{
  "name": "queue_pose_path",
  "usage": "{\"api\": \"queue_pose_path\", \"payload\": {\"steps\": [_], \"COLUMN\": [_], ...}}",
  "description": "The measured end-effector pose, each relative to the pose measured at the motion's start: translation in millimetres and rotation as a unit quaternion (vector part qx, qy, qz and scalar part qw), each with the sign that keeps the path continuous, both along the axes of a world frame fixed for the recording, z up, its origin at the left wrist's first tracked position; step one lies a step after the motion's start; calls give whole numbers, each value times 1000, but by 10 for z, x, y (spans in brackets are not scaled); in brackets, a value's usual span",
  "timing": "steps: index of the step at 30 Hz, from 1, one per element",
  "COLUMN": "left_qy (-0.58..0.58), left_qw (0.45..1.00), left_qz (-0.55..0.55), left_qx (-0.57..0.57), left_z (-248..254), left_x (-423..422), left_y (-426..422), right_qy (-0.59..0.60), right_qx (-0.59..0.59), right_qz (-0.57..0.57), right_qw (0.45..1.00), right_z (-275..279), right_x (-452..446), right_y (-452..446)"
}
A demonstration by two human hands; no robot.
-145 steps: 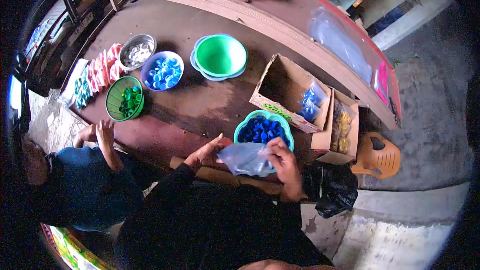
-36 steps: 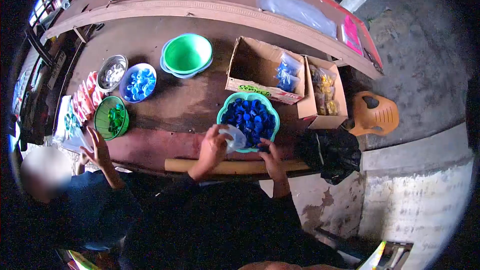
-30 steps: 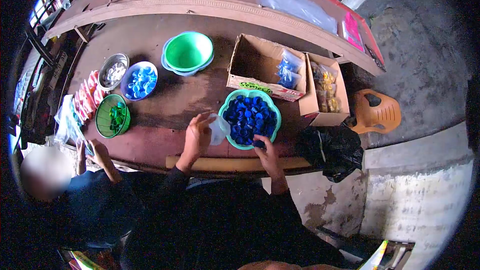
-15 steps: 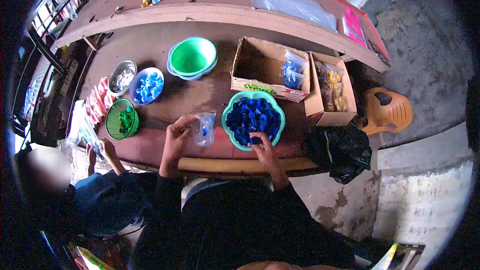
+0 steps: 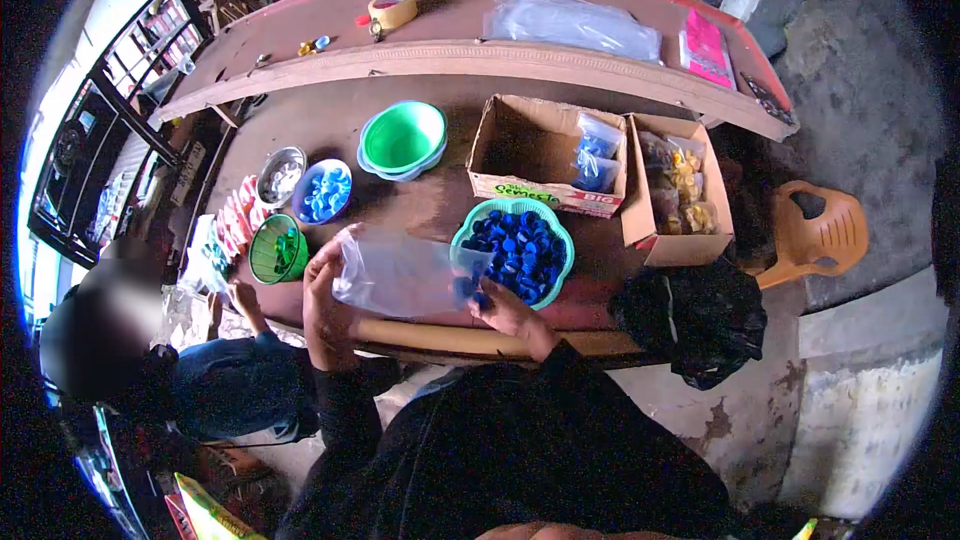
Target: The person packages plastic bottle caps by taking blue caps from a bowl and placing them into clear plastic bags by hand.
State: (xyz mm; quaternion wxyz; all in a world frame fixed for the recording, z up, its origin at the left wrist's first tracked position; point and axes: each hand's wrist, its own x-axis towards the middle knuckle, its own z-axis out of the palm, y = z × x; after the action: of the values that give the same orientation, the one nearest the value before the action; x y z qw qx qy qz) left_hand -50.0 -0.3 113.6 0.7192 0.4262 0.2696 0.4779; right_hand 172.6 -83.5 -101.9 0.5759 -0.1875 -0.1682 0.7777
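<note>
My left hand pinches one end of a clear plastic bag, which is spread sideways in front of me. At the bag's other end, my right hand is closed around a few dark blue caps, partly veiled by the plastic. Whether its fingers also grip the bag's edge, I cannot tell. Just beyond that hand stands a scalloped turquoise bowl heaped with the same dark blue caps; the bag's far corner overlaps its left rim.
Left are a green basket, a bowl of light blue caps and a metal bowl. Nested green bowls stand behind. Two cardboard boxes hold bagged pieces. A black plastic bag lies right. Another person's hand works left.
My right hand has left the turquoise bowl and moved left and nearer to me, to the bag. The bag, hanging bunched before, is now spread sideways. My view has shifted slightly.
</note>
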Motion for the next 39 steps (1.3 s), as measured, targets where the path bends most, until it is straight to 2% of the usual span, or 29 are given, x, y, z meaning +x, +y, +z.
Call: {"api": "queue_pose_path", "payload": {"steps": [1, 2, 3, 4, 5, 6, 7, 8, 10, 11, 12, 13, 14, 18, 20, 21, 25, 28, 29, 30, 32, 33, 34, 36, 38, 39], "left_qy": [7, 35, 62, 65, 9, -49, 109, 109, 314, 509, 509, 225, -91, -56, 21, 27, -20, 43, -12, -12, 159, 198, 197, 212, 218, 351], "left_qw": [1000, 996, 984, 984, 994, 996, 986, 985, 929, 809, 809, 955, 971, 977, 989, 996, 995, 998, 998, 998, 978, 972, 971, 966, 966, 904], "left_qz": [3, 83, 162, 164, 111, 57, 118, 121, 151, 143, 147, 179, 186, 136, 105, 44, 96, 34, 49, 51, 116, 117, 122, 69, 97, 142], "left_qx": [3, 19, 34, 37, -5, -48, 54, 54, 122, 257, 255, 70, -122, -155, -104, -74, -23, 8, 40, 40, 67, 54, 52, 130, 102, 199], "left_z": [-186, -494, -690, -720, -732, -782, -1135, -1106, -1002, -719, -957, -1384, -1618, -1361, -1199, -1291, -1250, -1067, -1033, -999, -802, -654, -634, -610, -795, -902], "left_x": [-23, -80, -138, -161, -168, -192, -348, -313, -244, -71, -123, -231, -275, -111, -46, -117, 89, 91, 119, 97, 85, 128, 131, 116, 107, 75], "left_y": [26, 57, 71, 61, 56, 61, 138, 92, -66, -253, -206, -90, -38, -234, -394, -352, -404, -316, -324, -284, -192, -224, -175, -97, 87, 218], "right_qy": [-43, -37, -168, -295, -123, -123, -161, -198, -243, -287, -289, -295, -301, -342, -343, -345, -354, -361, -370, -371, -348, -349, -332, -317, -299, -300], "right_qx": [26, 29, 69, 107, -26, -23, -44, -66, -60, -55, -54, -52, -49, -49, -75, -74, -75, -93, -97, -97, -97, -97, -99, -99, -73, -71], "right_qz": [17, 19, -56, -130, -40, -38, -43, -48, -39, -34, -31, -46, -62, -60, -71, -66, -102, -101, -89, -86, -85, -80, -90, -98, -92, -92], "right_qw": [999, 999, 982, 940, 991, 991, 985, 977, 967, 956, 955, 953, 950, 936, 934, 933, 927, 922, 920, 919, 929, 929, 934, 938, 947, 947], "right_z": [141, 51, -154, -267, 16, 192, 312, 355, 308, 281, 254, 248, 252, 146, 125, 111, 28, -6, -1, 10, 39, 40, 36, 19, -34, -53], "right_x": [40, 43, 38, 64, 237, 279, 320, 352, 452, 497, 521, 537, 558, 696, 793, 835, 942, 989, 988, 994, 1011, 995, 986, 972, 964, 958], "right_y": [-34, -28, -9, -5, -114, -128, -141, -154, -187, -200, -213, -229, -244, -258, -279, -287, -313, -321, -326, -326, -321, -328, -317, -284, -245, -239]}}
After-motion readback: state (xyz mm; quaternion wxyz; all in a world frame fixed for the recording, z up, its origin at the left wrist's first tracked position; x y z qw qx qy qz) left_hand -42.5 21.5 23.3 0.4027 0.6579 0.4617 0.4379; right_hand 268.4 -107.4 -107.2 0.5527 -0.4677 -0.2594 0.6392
